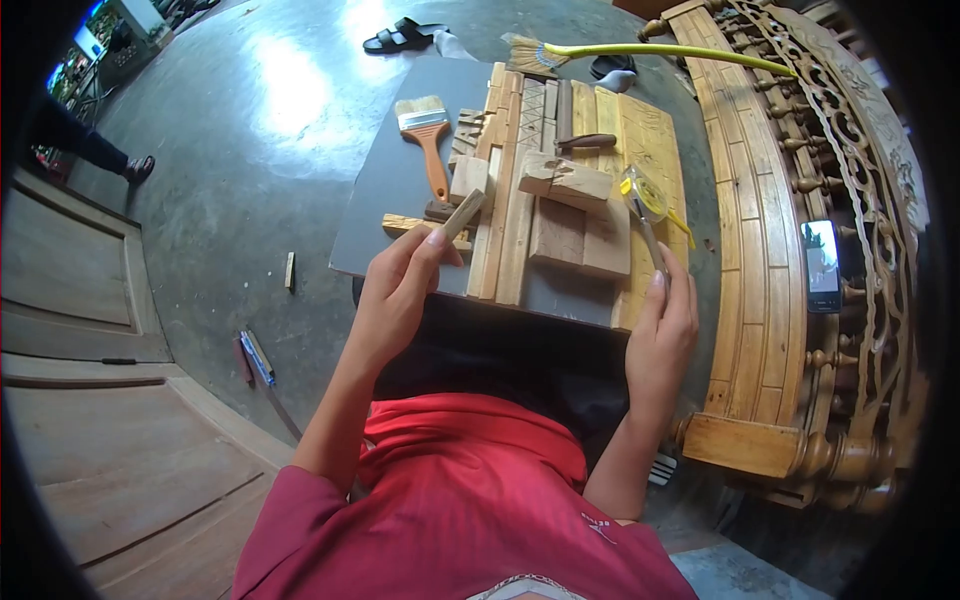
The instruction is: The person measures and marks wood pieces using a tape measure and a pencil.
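Observation:
Pinched between the thumb and fingers of my left hand (400,275) is a small wooden strip (464,213), angled up over the work board. My right hand (664,310) grips a slim tool with a wooden handle (654,246) and a narrow metal end, pointing away from me. Its end overlaps a clear and yellow tape measure (650,196). Between the hands, wood blocks (565,182) and long wood strips (510,200) lie on a grey board (375,195). A flat paintbrush (427,140) with an orange-brown handle lies beyond my left hand.
A yellow-handled brush (650,48) lies across the far edge. To the right stands a carved wooden bench (745,260) with a phone (822,265) on it. Wooden panels (90,440) are at left. A sandal (400,37) and a blue cutter (257,357) lie on the floor. A person's leg (95,145) shows at far left.

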A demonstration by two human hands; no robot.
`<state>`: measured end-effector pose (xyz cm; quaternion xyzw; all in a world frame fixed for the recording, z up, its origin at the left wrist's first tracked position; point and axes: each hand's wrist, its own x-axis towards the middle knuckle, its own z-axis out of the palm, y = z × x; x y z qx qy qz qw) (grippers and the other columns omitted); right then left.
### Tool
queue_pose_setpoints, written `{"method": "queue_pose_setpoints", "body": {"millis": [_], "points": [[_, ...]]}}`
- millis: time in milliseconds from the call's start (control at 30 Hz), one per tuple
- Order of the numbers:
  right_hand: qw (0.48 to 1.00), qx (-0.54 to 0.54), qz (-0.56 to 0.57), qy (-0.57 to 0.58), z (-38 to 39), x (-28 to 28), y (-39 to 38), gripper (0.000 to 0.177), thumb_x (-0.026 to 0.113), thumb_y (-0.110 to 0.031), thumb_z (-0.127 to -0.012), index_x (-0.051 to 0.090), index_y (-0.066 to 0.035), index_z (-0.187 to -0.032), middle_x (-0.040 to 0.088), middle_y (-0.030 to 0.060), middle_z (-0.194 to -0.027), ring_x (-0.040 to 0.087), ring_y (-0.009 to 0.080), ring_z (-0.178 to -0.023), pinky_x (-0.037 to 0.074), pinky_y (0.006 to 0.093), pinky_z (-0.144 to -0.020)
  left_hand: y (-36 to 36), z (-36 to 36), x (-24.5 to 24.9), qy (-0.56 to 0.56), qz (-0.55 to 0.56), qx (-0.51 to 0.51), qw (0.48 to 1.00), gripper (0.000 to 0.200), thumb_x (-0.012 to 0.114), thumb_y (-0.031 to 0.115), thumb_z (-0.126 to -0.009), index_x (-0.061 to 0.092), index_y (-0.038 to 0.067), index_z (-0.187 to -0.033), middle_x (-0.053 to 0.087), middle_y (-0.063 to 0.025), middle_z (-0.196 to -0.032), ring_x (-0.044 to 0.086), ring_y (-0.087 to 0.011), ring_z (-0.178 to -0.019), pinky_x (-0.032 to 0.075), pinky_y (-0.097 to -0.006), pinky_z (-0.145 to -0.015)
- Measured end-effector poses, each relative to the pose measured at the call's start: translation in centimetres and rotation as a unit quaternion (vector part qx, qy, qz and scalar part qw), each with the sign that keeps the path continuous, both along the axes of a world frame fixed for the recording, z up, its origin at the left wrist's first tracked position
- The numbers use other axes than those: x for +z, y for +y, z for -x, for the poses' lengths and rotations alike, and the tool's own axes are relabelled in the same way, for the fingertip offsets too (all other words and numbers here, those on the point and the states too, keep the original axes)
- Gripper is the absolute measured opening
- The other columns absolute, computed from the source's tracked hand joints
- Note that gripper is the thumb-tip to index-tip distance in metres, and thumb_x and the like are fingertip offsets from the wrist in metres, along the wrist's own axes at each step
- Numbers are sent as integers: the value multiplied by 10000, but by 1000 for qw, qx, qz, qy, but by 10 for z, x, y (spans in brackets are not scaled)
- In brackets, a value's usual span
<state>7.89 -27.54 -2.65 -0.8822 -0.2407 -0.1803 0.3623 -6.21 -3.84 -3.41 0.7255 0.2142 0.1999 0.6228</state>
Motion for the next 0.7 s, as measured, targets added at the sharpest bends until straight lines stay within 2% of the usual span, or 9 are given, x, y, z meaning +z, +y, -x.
{"method": "queue_pose_setpoints", "body": {"millis": [33,133,233,300,433,533,633,700], "points": [[1000,-4,8,25,-2,3,1,314,467,-103,-1032,606,-8,-1298,637,204,-1090,615,392,-1014,471,463,-895,-1,-2,-1,-7,-3,-1,1000,408,429,321,-1082,645,17,-918,337,69,-602,295,-39,-550,248,-232,-529],[999,5,35,0,-12,1,7,330,474,-91,-1022,603,-14,-1315,620,200,-1070,600,383,-1017,466,473,-895,-3,-4,-1,-3,8,-3,1000,406,427,318,-1083,646,17,-920,333,73,-605,286,-36,-547,236,-232,-520],[998,33,56,8,-15,4,17,378,506,-71,-995,572,-36,-1365,606,181,-1110,584,365,-1065,450,470,-939,0,-1,4,15,29,-12,999,419,458,341,-1079,659,13,-915,397,49,-668,363,-61,-623,312,-242,-582],[996,42,76,19,-15,6,21,405,534,-75,-984,553,-55,-1388,599,161,-1150,577,353,-1094,439,457,-980,1,0,3,19,22,-6,1000,421,459,345,-1078,660,13,-914,395,50,-668,363,-60,-624,311,-243,-581],[997,55,60,7,-14,1,19,392,570,-95,-977,569,-66,-1368,601,152,-1155,580,340,-1108,436,451,-999,6,3,-2,24,16,2,1000,410,467,342,-1074,666,16,-926,405,38,-669,378,-57,-631,316,-244,-579],[997,65,43,16,-10,3,17,376,600,-118,-972,589,-69,-1345,605,149,-1159,581,331,-1124,433,444,-1009,4,2,-6,12,-46,25,999,379,459,297,-1080,670,13,-946,380,62,-637,336,-45,-586,265,-236,-544],[997,67,20,23,-5,4,17,356,623,-135,-968,612,-68,-1317,608,146,-1162,582,321,-1136,429,427,-1015,0,1,-6,2,-113,37,993,357,482,289,-1076,689,13,-986,408,42,-653,369,-61,-620,295,-250,-565],[997,73,-1,25,2,6,20,344,631,-146,-967,626,-70,-1302,610,143,-1162,583,316,-1139,425,419,-1020,1,2,-4,6,-145,35,989,347,500,278,-1068,674,-18,-1018,584,-74,-767,529,-181,-697,421,-322,-678]]}}
